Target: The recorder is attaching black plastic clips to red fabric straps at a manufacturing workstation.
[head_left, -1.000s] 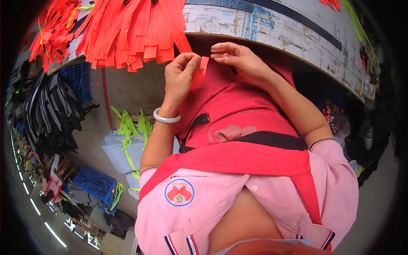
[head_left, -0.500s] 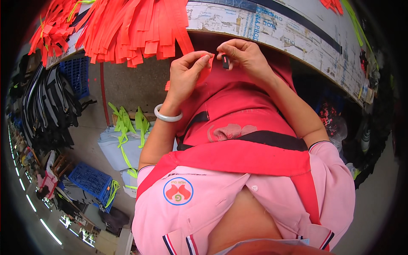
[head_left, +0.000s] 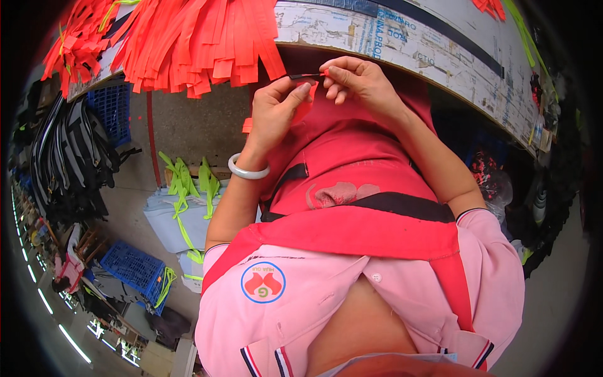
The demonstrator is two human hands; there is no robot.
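Over my lap, my left hand (head_left: 276,107) is closed on a bright orange-red fabric strip (head_left: 306,108), part of which hangs beside the palm. At its fingertips lies a small black buckle (head_left: 304,76), seen nearly edge-on and bridging the gap toward the other hand. My right hand (head_left: 361,81) pinches a short orange-red end at the buckle's right side, between thumb and forefinger; its other fingers curl loosely. How the strip runs through the buckle is too small to make out.
A thick bunch of orange-red strips (head_left: 195,47) hangs over the edge of a worn white table (head_left: 433,63) ahead. Left are black-and-grey straps (head_left: 72,157), a blue crate (head_left: 132,264) and yellow-green strips (head_left: 182,179) on pale sheets. A clear bag (head_left: 496,195) sits right.
The black buckle has gone from my right fingers to a level position between both hands, near my left fingertips. My right fingers now pinch an orange-red end; my left hand has barely moved.
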